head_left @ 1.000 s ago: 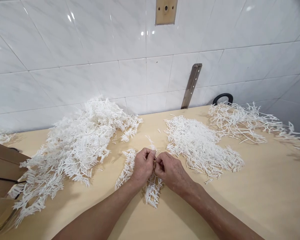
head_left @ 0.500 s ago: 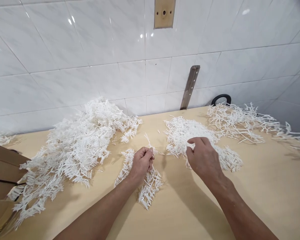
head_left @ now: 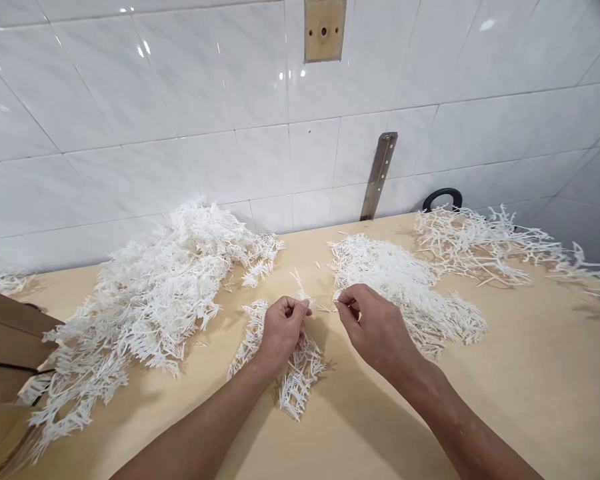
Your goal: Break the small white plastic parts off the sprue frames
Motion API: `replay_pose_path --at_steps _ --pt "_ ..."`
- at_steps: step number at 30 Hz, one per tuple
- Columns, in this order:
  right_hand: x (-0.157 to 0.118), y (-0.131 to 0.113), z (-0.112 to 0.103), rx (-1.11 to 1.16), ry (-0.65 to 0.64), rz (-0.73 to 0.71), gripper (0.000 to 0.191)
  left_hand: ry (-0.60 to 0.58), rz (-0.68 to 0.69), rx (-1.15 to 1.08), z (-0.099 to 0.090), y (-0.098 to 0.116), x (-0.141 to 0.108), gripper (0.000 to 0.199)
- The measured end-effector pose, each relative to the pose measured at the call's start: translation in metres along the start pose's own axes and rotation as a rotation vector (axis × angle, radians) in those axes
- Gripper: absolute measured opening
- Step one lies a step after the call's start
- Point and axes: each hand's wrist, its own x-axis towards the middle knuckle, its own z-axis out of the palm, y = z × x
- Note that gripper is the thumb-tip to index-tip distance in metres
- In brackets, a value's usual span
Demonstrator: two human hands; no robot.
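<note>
My left hand [head_left: 281, 331] is closed in a pinch on a thin white branched plastic sprig [head_left: 301, 288], whose tips stick up past the fingers. Under and behind that hand lies a small heap of white branched pieces [head_left: 300, 385]. To the right, my right hand [head_left: 375, 328] has its thumb and fingertips pinched together, facing the left hand with a gap between them. Whatever lies in that pinch is too small to make out. Just behind the right hand spreads a pile of short white sprigs [head_left: 395, 270].
A large heap of white sprigs [head_left: 165, 287] covers the table's left side. Longer branched white pieces [head_left: 485, 247] lie at the back right, by a black ring-shaped handle [head_left: 443, 193]. A metal strip [head_left: 379, 175] leans on the tiled wall. A cardboard box [head_left: 10, 333] stands at the left edge.
My right hand has moved left and slightly down from over the right pile towards my left hand, and its fingers have closed to a pinch. The left hand still holds the sprig.
</note>
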Motion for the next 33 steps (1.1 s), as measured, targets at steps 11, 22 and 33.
replay_pose_path --at_steps 11,22,33 --pt "0.004 0.019 0.029 0.712 -0.432 0.549 0.030 -0.254 -0.145 -0.203 -0.002 0.007 -0.001 0.038" --pt "0.005 0.012 0.034 0.585 -0.330 0.579 0.014 -0.235 0.011 -0.057 -0.002 0.002 -0.003 0.032" --pt "0.003 0.018 0.032 0.588 -0.417 0.572 0.022 -0.118 0.169 0.263 -0.007 -0.010 0.008 0.023"
